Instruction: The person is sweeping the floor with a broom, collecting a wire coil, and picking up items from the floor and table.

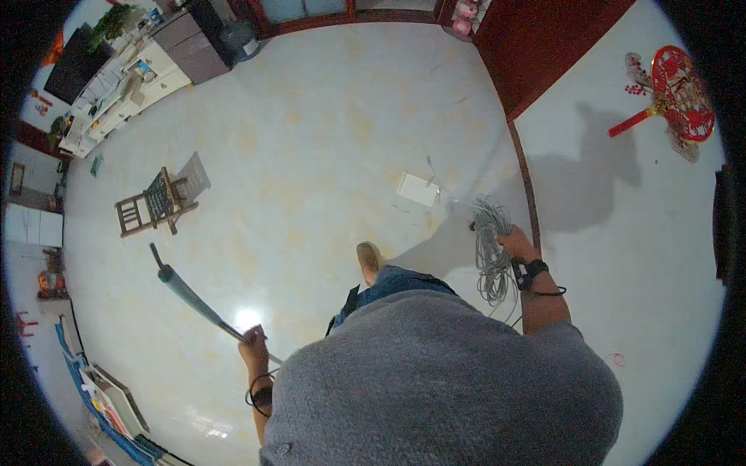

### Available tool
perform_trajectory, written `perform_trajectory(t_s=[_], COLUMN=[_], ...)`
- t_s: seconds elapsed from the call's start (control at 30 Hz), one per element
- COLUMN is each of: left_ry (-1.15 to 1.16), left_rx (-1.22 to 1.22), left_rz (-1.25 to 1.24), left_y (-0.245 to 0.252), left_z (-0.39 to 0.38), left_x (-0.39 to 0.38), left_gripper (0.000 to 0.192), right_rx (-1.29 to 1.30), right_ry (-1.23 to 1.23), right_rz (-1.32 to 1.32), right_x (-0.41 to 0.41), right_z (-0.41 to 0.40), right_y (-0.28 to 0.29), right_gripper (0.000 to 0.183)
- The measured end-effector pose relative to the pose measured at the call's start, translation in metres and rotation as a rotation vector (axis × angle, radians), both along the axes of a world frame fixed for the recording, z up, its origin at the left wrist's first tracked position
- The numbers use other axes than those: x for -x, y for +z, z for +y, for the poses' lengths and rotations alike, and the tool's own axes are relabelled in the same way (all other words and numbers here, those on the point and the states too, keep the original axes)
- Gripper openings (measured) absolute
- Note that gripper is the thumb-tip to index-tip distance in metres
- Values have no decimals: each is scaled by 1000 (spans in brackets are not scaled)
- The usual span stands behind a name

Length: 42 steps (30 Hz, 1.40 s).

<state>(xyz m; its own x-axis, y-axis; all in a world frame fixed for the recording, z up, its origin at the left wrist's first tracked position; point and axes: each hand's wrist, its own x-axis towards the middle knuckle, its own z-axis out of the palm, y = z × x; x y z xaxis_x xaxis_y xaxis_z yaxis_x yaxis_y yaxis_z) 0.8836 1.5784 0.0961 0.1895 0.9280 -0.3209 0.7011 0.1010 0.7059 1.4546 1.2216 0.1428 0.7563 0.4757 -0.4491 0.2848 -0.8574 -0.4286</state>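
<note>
My left hand (254, 342) grips the thin end of a rolled dark-green umbrella (189, 298), or something much like one. Its thicker end and a short dark rod point away from me to the upper left. On the other side, my right hand (517, 243) holds a large looped bundle of grey cable (491, 253) that hangs by the wall. A thin strand seems to run from the bundle towards a flat white rectangular piece (418, 189) on the floor; I cannot tell whether they join. Both wrists wear dark bands.
A small wooden folding chair (157, 201) stands on the pale tiled floor (309, 151) to the left. Drawer cabinets (166, 81) and a water-cooler bottle (240, 42) line the far left. A dark red door (536, 46) and a wall with a red ornament (682, 93) are at right.
</note>
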Motion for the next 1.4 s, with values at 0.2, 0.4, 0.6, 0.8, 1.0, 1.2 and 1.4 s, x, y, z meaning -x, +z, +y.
perform_trajectory(t_s=[0.2, 0.4, 0.6, 0.8, 1.0, 1.2, 1.4], left_ry=[117, 147, 193, 66, -79, -193, -305], left_rx=[259, 341, 327, 347, 289, 162, 142], left_rz=[-108, -226, -157, -399, -69, 112, -9], left_y=[-12, -21, -71, -77, -16, -49, -74], left_z=[26, 89, 184, 312, 409, 469, 496], left_x=[-29, -87, -124, -199, -331, -416, -492], left_gripper=[16, 21, 21, 22, 20, 22, 21], right_rx=[206, 246, 350, 285, 336, -72, 319], right_ry=[-37, 102, -9, 205, -190, 8, -55], right_rz=[97, 101, 369, 66, 60, 323, 360], right_x=[-75, -118, -121, -150, -147, -193, -288], right_z=[63, 86, 161, 221, 246, 164, 202], right_y=[-48, -117, -96, -70, -53, -143, -166], right_gripper=[32, 49, 61, 55, 43, 36, 50])
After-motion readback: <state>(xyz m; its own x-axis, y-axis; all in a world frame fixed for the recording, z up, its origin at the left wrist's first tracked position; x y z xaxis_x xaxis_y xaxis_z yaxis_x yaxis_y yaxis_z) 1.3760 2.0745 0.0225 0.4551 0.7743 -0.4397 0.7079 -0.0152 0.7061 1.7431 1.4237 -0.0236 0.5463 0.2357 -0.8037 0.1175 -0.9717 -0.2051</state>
